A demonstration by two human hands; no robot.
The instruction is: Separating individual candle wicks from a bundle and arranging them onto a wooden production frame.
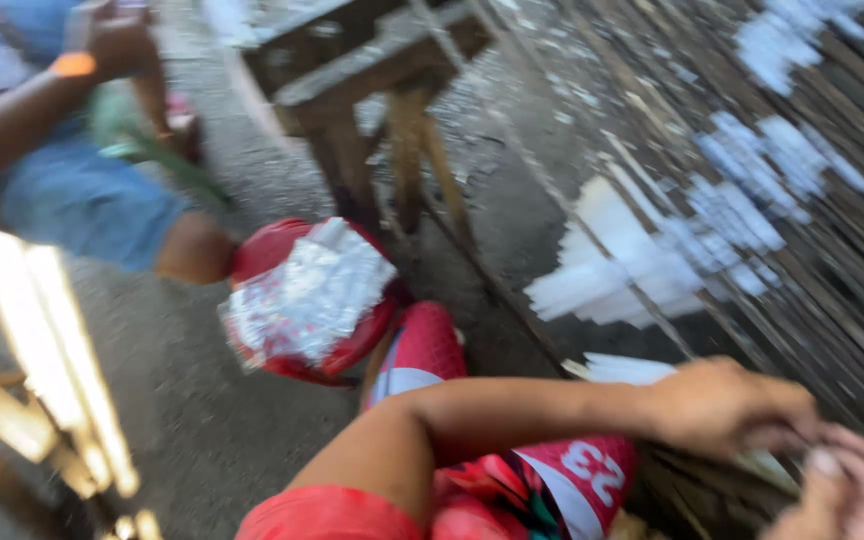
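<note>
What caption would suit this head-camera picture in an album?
Blurred view: two hands meet beside thin sticks tipped with white pieces, a red basin behind.

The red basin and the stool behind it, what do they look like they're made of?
The red basin looks like plastic: smooth, evenly coloured and slightly glossy, though blur leaves that open. The pale heap inside is too blurred to name. The stool looks like bare, weathered wood, rough grey-brown planks and legs.

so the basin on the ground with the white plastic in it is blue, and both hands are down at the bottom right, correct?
Not blue: the head view shows a red basin holding the white plastic. The rest stands: the left hand and right hand meet at the bottom right.
</note>
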